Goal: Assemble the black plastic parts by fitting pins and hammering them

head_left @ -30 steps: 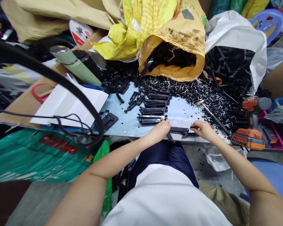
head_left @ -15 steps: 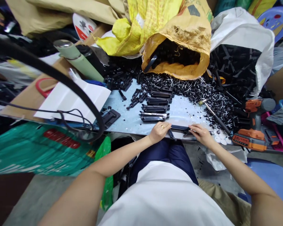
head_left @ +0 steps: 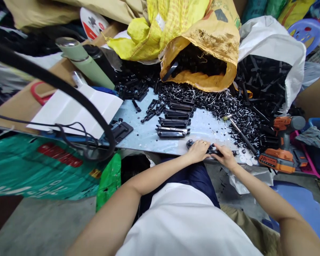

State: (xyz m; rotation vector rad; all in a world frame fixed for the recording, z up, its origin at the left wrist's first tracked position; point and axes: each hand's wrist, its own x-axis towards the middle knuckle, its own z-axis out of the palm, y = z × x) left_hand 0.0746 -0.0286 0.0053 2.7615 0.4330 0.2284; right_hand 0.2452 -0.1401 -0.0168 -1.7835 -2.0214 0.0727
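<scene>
At the table's near edge my left hand (head_left: 199, 151) is closed over a long black plastic part (head_left: 190, 143), whose rounded end sticks out on the left. My right hand (head_left: 225, 156) pinches the same part close by, thumb and fingers together. Fingers cover most of the part's middle, so its details are hidden. Beyond and to the left, several similar black assemblies (head_left: 174, 122) lie in a stacked row on the light blue tabletop (head_left: 141, 137). A hammer (head_left: 242, 134) rests to the right of my hands.
Small black parts with metal pins (head_left: 216, 101) are heaped at the back, before an orange sack (head_left: 202, 76). A white sack (head_left: 296, 71) holds black pieces. An orange cordless drill (head_left: 278, 156) stands right. A black cable (head_left: 77, 97) arches over white paper (head_left: 77, 106) at left.
My left hand has moved right along the black part, close to my right hand. The part's left end now shows beyond my left hand. The view has shifted slightly.
</scene>
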